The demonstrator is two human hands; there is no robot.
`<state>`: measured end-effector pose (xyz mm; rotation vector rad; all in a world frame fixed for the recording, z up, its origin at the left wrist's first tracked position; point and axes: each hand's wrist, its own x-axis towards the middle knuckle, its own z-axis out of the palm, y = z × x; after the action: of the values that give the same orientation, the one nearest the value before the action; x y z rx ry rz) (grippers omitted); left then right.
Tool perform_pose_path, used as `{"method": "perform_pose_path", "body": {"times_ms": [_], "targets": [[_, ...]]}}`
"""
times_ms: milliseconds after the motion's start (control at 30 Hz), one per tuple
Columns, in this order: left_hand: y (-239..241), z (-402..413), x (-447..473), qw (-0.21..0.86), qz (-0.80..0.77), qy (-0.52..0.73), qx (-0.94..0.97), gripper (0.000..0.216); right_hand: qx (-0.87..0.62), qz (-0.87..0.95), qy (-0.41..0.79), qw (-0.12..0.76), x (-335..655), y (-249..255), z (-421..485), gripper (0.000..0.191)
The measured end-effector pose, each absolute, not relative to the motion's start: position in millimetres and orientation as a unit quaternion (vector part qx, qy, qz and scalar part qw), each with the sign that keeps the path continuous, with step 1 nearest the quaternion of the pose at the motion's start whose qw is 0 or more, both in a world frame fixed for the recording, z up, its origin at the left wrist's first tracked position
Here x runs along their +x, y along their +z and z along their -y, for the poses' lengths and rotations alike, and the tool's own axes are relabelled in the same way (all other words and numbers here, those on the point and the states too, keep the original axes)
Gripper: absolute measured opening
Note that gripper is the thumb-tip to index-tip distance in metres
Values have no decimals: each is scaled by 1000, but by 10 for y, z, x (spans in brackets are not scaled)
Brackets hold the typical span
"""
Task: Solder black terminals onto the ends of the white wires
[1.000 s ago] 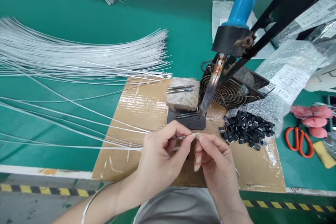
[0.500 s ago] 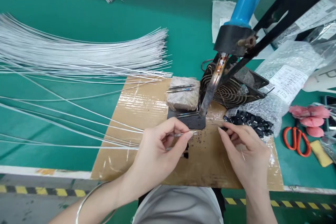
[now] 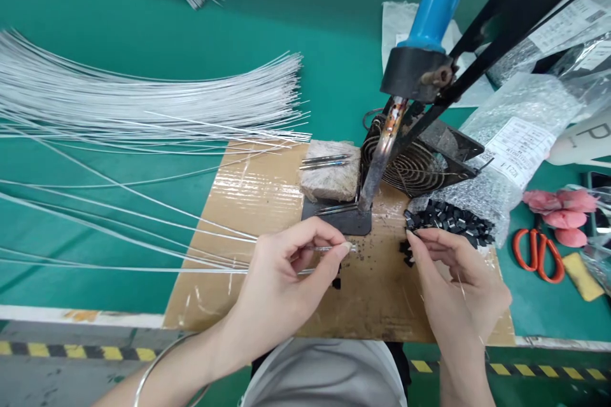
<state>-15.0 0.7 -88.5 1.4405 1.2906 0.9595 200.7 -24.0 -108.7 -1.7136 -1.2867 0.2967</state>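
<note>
My left hand [image 3: 286, 280] is closed in a pinch on the stripped end of a thin white wire [image 3: 143, 229] that runs off to the left, held over the taped cardboard sheet [image 3: 248, 203]. My right hand [image 3: 453, 273] rests with curled fingers at the near edge of a heap of small black parts [image 3: 453, 219]; whether the fingertips grip one I cannot make out. A fixed soldering iron [image 3: 382, 159] with a blue handle [image 3: 432, 6] points down at a black base plate [image 3: 344, 219] just beyond my left fingertips.
A large fan of white wires [image 3: 143, 102] covers the green table [image 3: 334, 44] at left. A sponge block [image 3: 329, 178] with metal tips, a spiral iron stand [image 3: 415, 168], bubble-wrap bags [image 3: 520, 133], orange scissors [image 3: 537, 254] and pink items [image 3: 563, 210] lie to the right.
My right hand left the wire end at my left fingertips and moved right to the heap of black parts. My left hand stayed put, still pinching the wire.
</note>
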Motion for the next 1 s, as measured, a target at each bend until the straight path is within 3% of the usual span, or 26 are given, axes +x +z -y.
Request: {"method": "perform_pose_path", "body": {"times_ms": [333, 600, 1000], "targets": [[-829, -10, -152, 455, -539, 366, 608, 15, -625, 405, 327, 582, 1780, -904, 233, 9], [-798, -18, -142, 441, -561, 356, 603, 16, -605, 360, 420, 573, 1597, -861, 239, 6], [-620, -128, -120, 544, -504, 364, 563, 17, -554, 356, 501, 562, 1439, -861, 216, 3]]}}
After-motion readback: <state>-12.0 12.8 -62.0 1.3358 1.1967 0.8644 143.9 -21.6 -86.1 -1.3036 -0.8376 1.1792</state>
